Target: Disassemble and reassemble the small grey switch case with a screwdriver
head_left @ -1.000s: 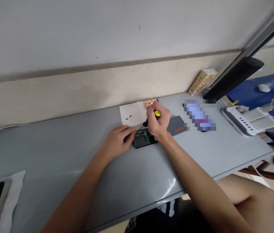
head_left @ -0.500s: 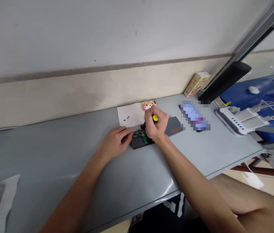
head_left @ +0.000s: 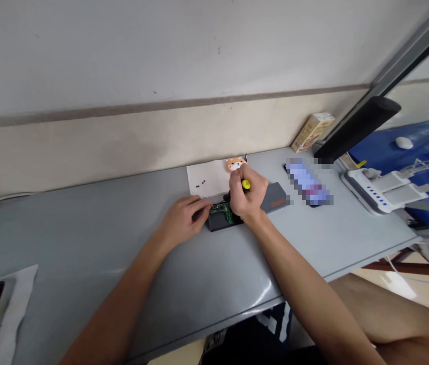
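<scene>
The dark case lies on the grey desk, straight in front of the person and just this side of a sheet of white paper. At its left end a green circuit board shows bare; the right hand hides its middle. From where I stand, the right hand is wrapped firmly round a screwdriver with a yellow cap, its dark shaft slanting down towards the board. I can't make out the tip, so I can't say whether it sits in a screw.

The left hand lies low at the case's left end, fingers half curled and fingertips against the corner. Whether it pinches the edge or only steadies it, I can't tell.

As for progress, I'd judge the work part-way along. The board is exposed, with no cover over that end, and a few tiny dark bits, probably screws, lie loose on the paper. I can't tell whether they came out of the case or have yet to go in. The board appears to sit in the case, so the driver's work around it looks unfinished. A flat grey piece with a brown label reaches out to the right behind the right hand; whether it joins the case is hidden.
</scene>
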### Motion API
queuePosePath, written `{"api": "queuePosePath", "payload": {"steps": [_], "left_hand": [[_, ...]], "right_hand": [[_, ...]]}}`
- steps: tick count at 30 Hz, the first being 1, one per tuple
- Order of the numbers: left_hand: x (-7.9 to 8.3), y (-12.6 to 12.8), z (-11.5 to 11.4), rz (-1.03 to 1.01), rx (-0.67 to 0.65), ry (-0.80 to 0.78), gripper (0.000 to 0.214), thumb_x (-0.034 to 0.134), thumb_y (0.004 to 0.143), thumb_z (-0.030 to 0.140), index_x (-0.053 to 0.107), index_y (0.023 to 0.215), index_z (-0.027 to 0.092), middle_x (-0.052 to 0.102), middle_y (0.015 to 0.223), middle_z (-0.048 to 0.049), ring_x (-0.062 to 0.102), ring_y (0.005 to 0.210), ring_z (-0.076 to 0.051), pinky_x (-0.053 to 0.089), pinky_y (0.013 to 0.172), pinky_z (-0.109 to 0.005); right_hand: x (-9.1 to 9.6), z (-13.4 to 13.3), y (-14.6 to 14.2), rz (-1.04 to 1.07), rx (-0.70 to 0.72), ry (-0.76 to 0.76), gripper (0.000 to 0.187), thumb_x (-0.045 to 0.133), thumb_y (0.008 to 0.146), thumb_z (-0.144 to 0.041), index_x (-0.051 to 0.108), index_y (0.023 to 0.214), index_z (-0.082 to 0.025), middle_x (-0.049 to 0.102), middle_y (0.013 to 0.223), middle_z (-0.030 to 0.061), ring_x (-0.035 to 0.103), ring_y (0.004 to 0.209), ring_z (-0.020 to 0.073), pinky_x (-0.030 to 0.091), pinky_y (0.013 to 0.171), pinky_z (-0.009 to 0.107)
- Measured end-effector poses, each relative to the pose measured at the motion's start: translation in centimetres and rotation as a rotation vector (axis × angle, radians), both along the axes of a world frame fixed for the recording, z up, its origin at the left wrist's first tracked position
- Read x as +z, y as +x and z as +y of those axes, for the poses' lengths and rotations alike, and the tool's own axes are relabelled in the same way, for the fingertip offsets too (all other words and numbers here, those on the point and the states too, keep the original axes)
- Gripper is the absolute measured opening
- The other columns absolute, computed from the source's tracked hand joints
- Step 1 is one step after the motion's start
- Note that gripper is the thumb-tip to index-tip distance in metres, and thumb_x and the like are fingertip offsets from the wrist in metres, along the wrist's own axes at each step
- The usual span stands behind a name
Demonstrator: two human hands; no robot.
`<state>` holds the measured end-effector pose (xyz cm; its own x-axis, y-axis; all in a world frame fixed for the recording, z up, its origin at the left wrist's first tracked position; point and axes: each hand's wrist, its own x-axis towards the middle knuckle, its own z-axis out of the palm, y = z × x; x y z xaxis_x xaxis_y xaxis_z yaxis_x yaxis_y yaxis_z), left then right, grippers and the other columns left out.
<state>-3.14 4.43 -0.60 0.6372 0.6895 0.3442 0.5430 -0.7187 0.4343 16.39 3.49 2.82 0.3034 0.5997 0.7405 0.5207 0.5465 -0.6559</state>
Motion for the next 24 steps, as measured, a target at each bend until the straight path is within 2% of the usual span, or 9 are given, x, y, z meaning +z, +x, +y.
{"api": "queuePosePath", "payload": {"steps": [4,7,9,11,15,19,22,24], "left_hand": [[-0.1,0.0,0.0,0.025,0.009,0.008,0.025,0.048,0.105,0.026,0.072,0.109,0.023,0.071,0.089,-0.0035,0.066,0.083,-0.018,0.051,0.081,-0.034],[0.0,0.1,-0.1,0.017,0.011,0.007,0.024,0.048,0.104,0.025,0.072,0.109,0.023,0.071,0.089,-0.0034,0.067,0.084,-0.018,0.052,0.081,-0.034],[0.1,0.1,-0.1,0.006,0.004,-0.002,0.024,0.048,0.104,0.024,0.072,0.109,0.023,0.071,0.091,-0.0035,0.067,0.084,-0.018,0.052,0.081,-0.034],[0.2,0.1,-0.1,0.008,-0.004,-0.009,0.023,0.048,0.104,0.024,0.071,0.108,0.022,0.072,0.092,-0.0036,0.067,0.085,-0.019,0.052,0.081,-0.035],[0.2,0.2,-0.1,0.03,-0.004,-0.011,0.022,0.048,0.104,0.023,0.069,0.106,0.022,0.073,0.094,-0.0039,0.068,0.088,-0.02,0.052,0.085,-0.037],[0.3,0.3,-0.1,0.048,0.013,-0.005,0.02,0.048,0.102,0.021,0.068,0.101,0.022,0.074,0.093,-0.0038,0.068,0.087,-0.021,0.051,0.084,-0.037],[0.4,0.3,-0.2,0.046,0.022,-0.009,0.019,0.048,0.101,0.02,0.067,0.1,0.023,0.074,0.093,-0.0029,0.068,0.087,-0.021,0.051,0.084,-0.037],[0.5,0.3,-0.2,0.042,0.019,-0.021,0.019,0.048,0.102,0.02,0.066,0.099,0.022,0.074,0.092,-0.0024,0.068,0.085,-0.021,0.051,0.081,-0.036]], "right_hand": [[0.2,0.0,-0.4,0.029,0.001,-0.032,0.038,0.046,0.1,-0.03,0.028,0.067,-0.024,0.032,0.059,-0.0044,0.029,0.055,0.0115,0.027,0.057,0.032],[0.5,0.4,-0.7,0.073,0.062,-0.141,0.034,0.05,0.101,-0.039,0.038,0.073,-0.024,0.04,0.064,-0.0044,0.037,0.059,0.0117,0.031,0.06,0.03],[0.5,0.7,-0.8,0.126,0.14,-0.21,0.026,0.054,0.1,-0.045,0.046,0.086,-0.025,0.046,0.07,-0.0045,0.042,0.062,0.0118,0.034,0.061,0.028],[0.4,1.0,-0.9,0.186,0.218,-0.221,0.023,0.056,0.1,-0.047,0.048,0.097,-0.026,0.047,0.076,-0.0042,0.044,0.064,0.0117,0.036,0.062,0.028],[0.7,0.9,-0.7,0.221,0.33,-0.187,0.02,0.051,0.103,-0.046,0.052,0.102,-0.025,0.049,0.086,-0.001,0.046,0.073,0.0129,0.042,0.07,0.029],[1.5,1.0,-0.3,0.287,0.524,-0.263,0.031,0.046,0.104,-0.051,0.064,0.107,-0.027,0.054,0.093,0.0022,0.05,0.078,0.015,0.045,0.073,0.03],[1.5,1.4,-0.1,0.475,0.714,-0.335,0.04,0.039,0.104,-0.058,0.06,0.122,-0.028,0.054,0.082,0.001,0.053,0.073,0.0171,0.046,0.068,0.032],[1.4,1.8,-0.2,0.618,0.766,-0.354,0.041,0.037,0.103,-0.06,0.052,0.125,-0.028,0.051,0.077,-0.0011,0.052,0.067,0.0171,0.047,0.066,0.032]]}}
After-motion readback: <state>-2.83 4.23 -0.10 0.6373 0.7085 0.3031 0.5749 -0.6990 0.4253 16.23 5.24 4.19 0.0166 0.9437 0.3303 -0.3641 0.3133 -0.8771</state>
